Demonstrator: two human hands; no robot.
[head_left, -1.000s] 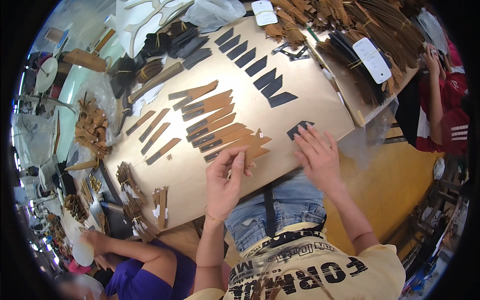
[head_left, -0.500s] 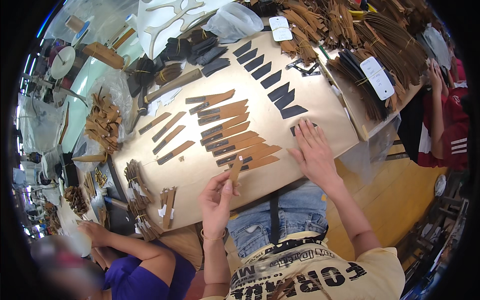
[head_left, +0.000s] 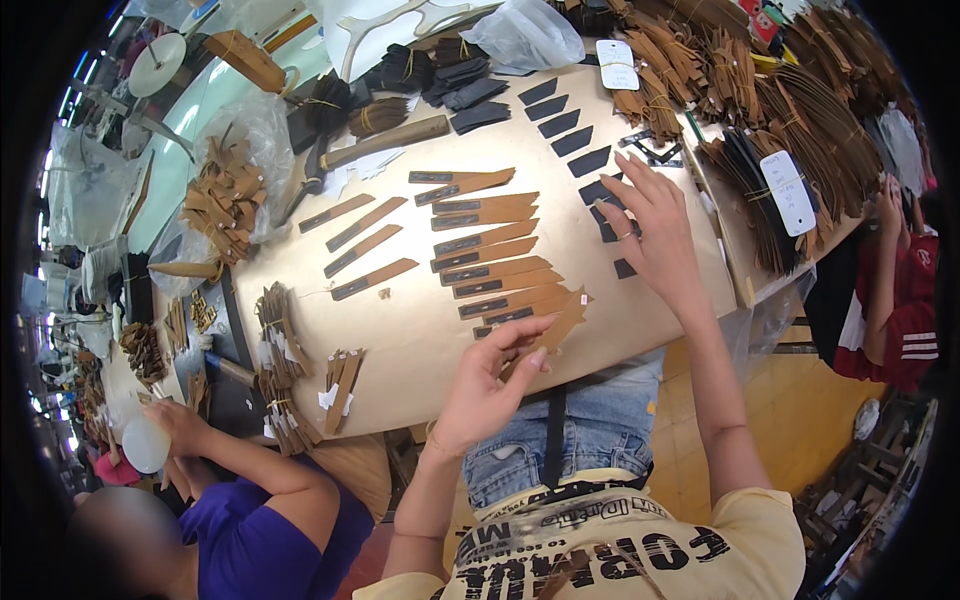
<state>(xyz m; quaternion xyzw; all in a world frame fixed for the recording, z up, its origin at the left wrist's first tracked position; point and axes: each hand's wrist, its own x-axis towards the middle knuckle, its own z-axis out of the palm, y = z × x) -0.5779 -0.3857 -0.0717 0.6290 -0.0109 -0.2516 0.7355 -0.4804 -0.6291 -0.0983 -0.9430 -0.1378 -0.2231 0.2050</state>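
Between the thumb and fingers of my left hand (head_left: 490,385) is a brown leather strip (head_left: 565,322) with a small white mark near its tip. The hand hovers over the near end of a column of brown leather strips with dark patches (head_left: 490,243), which overlap on the tan table. My right hand (head_left: 652,235) is raised above a row of slanted black leather pieces (head_left: 572,141), fingers apart and nothing visible in it. It partly hides the nearer pieces; one black piece (head_left: 625,268) shows beside its wrist. Several similar brown strips (head_left: 372,279) lie separately to the left.
A hammer (head_left: 390,143) and black bundles lie at the far left. A plastic bag of brown scraps (head_left: 225,195) and tied strips (head_left: 282,340) line the left side. Tagged leather bundles (head_left: 755,200) fill the far right. A co-worker in purple (head_left: 270,520) sits at left; another in red stands right.
My right hand has lifted off the black piece and moved farther away over the row. My left hand has carried the brown strip to the right. The whole view has shifted slightly.
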